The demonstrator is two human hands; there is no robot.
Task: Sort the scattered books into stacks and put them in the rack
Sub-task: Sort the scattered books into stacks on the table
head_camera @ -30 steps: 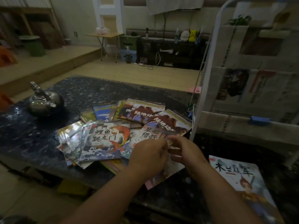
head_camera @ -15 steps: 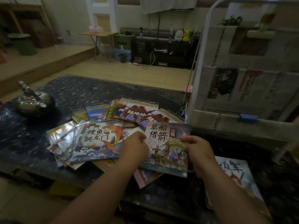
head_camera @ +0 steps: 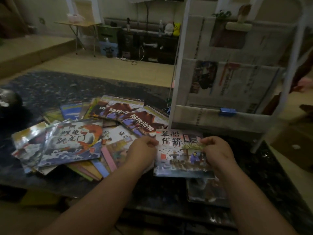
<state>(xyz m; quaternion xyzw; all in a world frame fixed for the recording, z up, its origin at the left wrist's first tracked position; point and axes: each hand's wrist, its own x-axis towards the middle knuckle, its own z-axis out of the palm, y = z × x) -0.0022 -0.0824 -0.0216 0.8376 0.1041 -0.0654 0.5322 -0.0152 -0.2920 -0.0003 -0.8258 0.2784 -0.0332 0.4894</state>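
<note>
Holding a book (head_camera: 179, 156) by its two side edges, the person is showing its cover face up, with the large title characters at the top. The left hand (head_camera: 142, 150) is pinching the book's left edge, its fingers (head_camera: 150, 141) curled in against the upper corner. The right hand (head_camera: 218, 153) is pinching the right edge, fingers bent over onto the cover. Whether the book is resting on the surface (head_camera: 50, 89) or being lifted just off it cannot be told.

Just left of the book, a loose pile (head_camera: 118, 133) of thin picture books is lying fanned out and overlapping, with a carp book (head_camera: 72, 143) sitting on top at its left side. The left hand is lying over the pile's near right corner. Another book, the low book (head_camera: 206, 190), is lying flat below the held one, partly covered by the right forearm.

Behind the held book, a white rack (head_camera: 179, 65) is standing at the surface's right side, its pockets lined with newspaper (head_camera: 237, 85), and a blue clip (head_camera: 227, 111) is gripping the lowest pocket's rim. At the far left edge a shiny kettle (head_camera: 6, 99) is sitting on the dark surface, well apart from the pile. Beyond, a folding table (head_camera: 77, 23) and a black cabinet (head_camera: 147, 46) are standing by the wall.
</note>
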